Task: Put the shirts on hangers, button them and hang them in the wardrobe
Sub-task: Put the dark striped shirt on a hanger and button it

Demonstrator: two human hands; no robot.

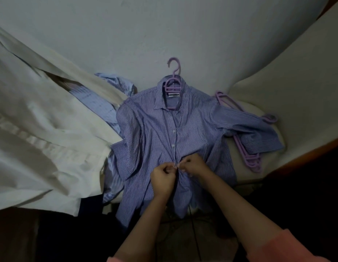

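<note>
The striped shirt (155,133), laid on a purple hanger (173,83), is pinched at its front edges by the left hand (162,178) and right hand (192,164); spare hangers (249,157) are seen beside it.

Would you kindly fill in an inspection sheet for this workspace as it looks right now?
Surface: pale bed, mostly covered.
Job's things: striped shirt lying flat on a purple hanger; spare hangers partly under its sleeve.
Clutter: white sheet; second blue shirt partly beneath it.
Grippers: left hand and right hand pinch the shirt front, at a button.
Cables: thin dark cord on the floor.
Surroundings: dim; wooden edge.
</note>
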